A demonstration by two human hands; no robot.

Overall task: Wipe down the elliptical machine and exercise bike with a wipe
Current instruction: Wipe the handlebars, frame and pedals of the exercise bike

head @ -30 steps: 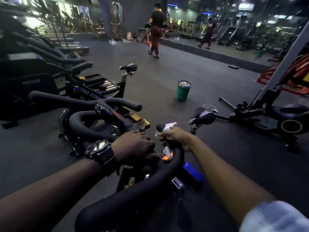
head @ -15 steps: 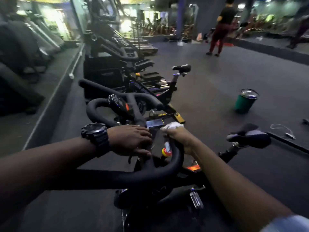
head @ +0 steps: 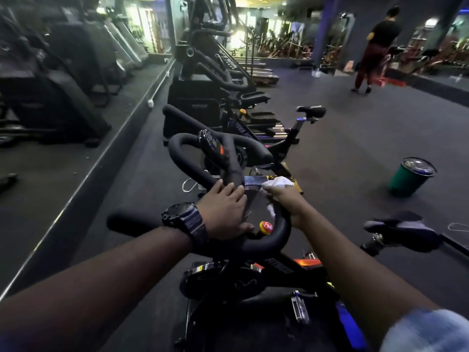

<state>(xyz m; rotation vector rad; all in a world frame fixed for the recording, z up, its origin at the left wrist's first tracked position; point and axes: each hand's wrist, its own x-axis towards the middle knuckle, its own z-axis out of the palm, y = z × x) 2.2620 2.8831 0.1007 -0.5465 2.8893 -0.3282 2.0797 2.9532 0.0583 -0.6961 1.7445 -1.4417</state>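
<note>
Right hand (head: 284,199) curled tight round the right horn of the near exercise bike's handlebar (head: 269,240), white wipe (head: 278,182) bunched in the fist, sticking out above and below the fingers. Left hand (head: 225,209) lies on the handlebar's middle, fingers fairly straight, thumb underneath, watch (head: 184,217) on the wrist. Red knob (head: 265,226) sits just inside the handlebar bend. Saddle (head: 401,231) right of the handlebar. Green bin (head: 409,177) on the floor, well beyond and right of the handlebar.

No legible text anywhere
</note>
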